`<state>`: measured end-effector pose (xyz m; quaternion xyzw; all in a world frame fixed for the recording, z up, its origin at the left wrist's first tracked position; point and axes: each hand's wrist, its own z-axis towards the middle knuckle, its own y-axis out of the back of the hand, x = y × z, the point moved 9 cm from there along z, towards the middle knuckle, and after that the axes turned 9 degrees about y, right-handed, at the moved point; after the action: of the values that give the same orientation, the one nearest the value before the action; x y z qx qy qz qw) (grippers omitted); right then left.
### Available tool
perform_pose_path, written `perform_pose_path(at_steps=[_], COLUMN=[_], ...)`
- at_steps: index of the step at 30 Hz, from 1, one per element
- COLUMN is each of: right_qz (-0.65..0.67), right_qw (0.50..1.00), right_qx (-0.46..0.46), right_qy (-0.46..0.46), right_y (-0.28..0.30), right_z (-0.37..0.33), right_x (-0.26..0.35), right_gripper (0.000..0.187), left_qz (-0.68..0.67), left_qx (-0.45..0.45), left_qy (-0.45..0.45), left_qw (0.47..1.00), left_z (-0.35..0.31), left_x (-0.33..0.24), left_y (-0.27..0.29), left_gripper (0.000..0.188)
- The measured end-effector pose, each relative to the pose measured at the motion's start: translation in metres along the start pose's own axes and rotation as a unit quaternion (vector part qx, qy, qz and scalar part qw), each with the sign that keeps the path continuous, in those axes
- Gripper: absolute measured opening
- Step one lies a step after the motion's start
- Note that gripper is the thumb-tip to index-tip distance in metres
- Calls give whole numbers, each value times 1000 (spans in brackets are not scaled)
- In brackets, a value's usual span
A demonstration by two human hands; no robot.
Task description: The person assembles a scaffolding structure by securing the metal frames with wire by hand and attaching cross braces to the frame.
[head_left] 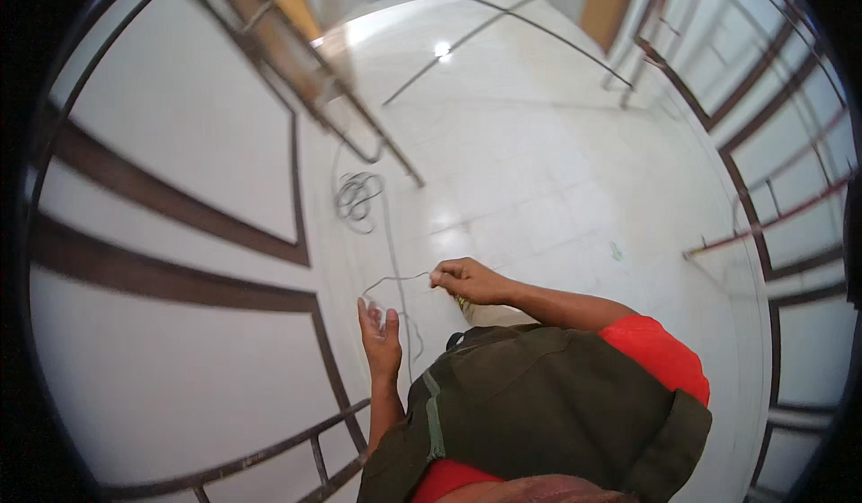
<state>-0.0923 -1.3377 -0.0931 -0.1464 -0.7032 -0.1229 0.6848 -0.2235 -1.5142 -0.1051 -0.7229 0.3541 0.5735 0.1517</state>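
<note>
My right hand (462, 280) is closed in a pinch on one end of a thin dark wire (400, 277). From there the wire runs left in a loose curve to the fingertips of my left hand (381, 332). That hand is raised with the thumb and fingers apart; whether the wire only touches it or passes behind it is hard to see. Another stretch of wire hangs in a wavy line just right of the left hand. On the floor beyond both hands lies a loose coil of dark cable (357, 199), with a straight length trailing back toward me.
A metal scaffold frame (395, 148) stands at the upper left, and crossed braces (503, 9) span the far side. A reddish frame (781, 220) is at the right. White walls with brown trim flank both sides. A dark rail (260, 456) curves at the lower left.
</note>
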Motion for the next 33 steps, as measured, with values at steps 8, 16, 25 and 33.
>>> perform_pose_path(at_steps=[8,16,25,33], right_qz=[86,-194,-108,22], right_qw=[972,913,889,863], right_qx=[-215,-356,-442,-500], right_qy=[33,44,-48,-68], right_y=[157,422,603,735], right_z=[-110,-270,-382,-418], right_x=[-2,4,-20,-74], right_gripper=[31,24,31,31], left_qz=[-46,284,412,396], left_qx=[281,326,493,465], left_qy=[73,-159,-188,-291], left_qw=[956,888,743,736], left_z=[5,27,47,103], left_x=[-39,-103,-167,-178], left_y=[-206,-430,-675,-879], left_gripper=[51,39,28,20])
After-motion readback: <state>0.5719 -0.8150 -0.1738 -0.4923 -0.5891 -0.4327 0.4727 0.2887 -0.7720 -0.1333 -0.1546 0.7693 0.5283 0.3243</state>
